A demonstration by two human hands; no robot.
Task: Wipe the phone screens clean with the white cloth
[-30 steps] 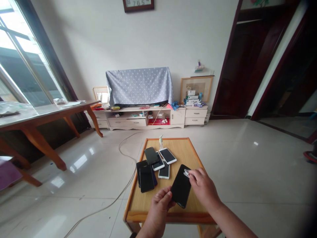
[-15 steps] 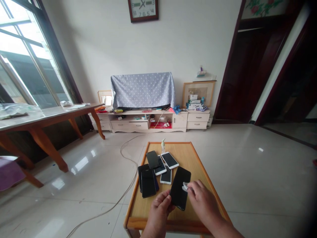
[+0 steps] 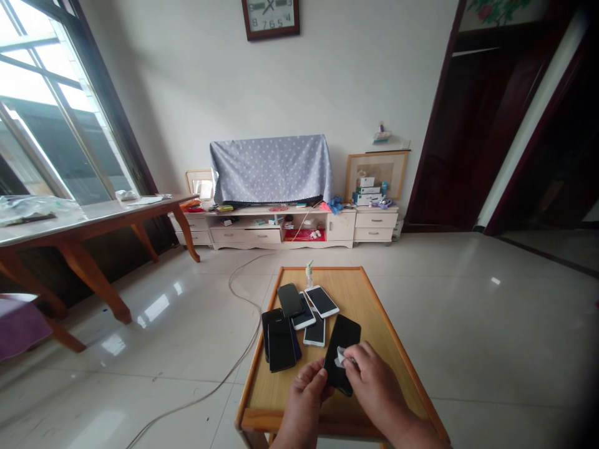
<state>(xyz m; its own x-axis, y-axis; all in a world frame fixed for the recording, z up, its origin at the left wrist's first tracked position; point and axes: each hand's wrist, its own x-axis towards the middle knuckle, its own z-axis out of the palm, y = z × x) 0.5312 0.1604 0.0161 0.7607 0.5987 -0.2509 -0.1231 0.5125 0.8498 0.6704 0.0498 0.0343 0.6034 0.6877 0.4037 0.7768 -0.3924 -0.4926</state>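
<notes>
The counter (image 3: 358,288) stretches beneath the left hand (image 3: 306,388) and right hand (image 3: 374,375), with loose phones (image 3: 282,345) piled beyond the left grip. The black phone (image 3: 345,333) between both grips might slip or swing if the right pressed hard, since the left grip seems to pinch only its near left edge. The right grip's fingertips are pressed together on a small white tissue (image 3: 340,357), apparently against the phone's front.
</notes>
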